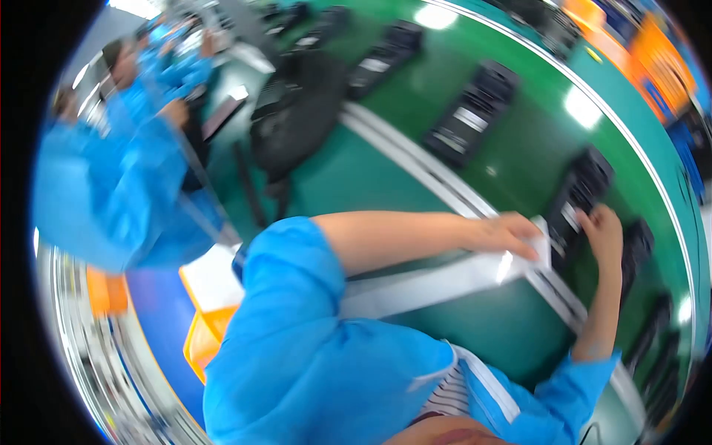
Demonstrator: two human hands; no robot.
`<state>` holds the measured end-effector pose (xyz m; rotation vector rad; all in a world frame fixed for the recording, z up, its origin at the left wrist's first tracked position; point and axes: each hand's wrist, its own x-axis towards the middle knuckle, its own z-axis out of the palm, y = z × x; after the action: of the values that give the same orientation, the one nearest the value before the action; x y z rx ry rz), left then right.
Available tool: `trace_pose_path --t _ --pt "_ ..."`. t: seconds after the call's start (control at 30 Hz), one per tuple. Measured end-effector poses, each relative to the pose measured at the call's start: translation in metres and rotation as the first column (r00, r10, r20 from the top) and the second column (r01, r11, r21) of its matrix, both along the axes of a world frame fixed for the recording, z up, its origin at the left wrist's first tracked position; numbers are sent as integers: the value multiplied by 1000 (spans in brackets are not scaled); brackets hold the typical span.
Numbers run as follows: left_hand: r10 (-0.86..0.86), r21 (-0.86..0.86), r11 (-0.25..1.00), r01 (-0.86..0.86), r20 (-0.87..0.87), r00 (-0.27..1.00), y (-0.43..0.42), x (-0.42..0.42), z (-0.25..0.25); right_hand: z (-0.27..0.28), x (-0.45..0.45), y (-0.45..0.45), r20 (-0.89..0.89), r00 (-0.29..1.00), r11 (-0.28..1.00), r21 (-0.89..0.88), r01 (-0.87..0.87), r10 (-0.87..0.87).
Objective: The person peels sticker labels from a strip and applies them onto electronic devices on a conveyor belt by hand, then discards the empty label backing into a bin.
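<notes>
My left hand (508, 234) reaches in from the left, with its fingers closed on the end of a long white strip (430, 283). The strip trails back toward my blue sleeve, with a glare spot near my fingers. My right hand (604, 231) is at a black device (578, 185) with pale labels on its face. Its fingers are curled and pressed together at the device's labelled side; whatever they hold is too small and blurred to name. The device lies on a green conveyor belt (526, 122), just beyond the metal rail.
More black devices, such as one with a white label (475, 111), lie along the belt. A metal rail (415, 163) borders it. A dark bag (300, 119) sits on the near side. People in blue (111, 185) work at left. Orange bins (656, 67) stand across the belt.
</notes>
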<state>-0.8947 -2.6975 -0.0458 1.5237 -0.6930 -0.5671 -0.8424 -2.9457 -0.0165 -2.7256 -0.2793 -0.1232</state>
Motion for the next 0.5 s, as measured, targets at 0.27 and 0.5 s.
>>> trace_pose_path --t 0.27,0.5 --pt "-100 -179 980 89 -52 994 0 -5 19 21 -71 54 -282 915 544 834 86 289" --pt "-126 -130 986 107 -142 982 -6 -11 40 33 -69 37 -325 890 514 849 126 318"
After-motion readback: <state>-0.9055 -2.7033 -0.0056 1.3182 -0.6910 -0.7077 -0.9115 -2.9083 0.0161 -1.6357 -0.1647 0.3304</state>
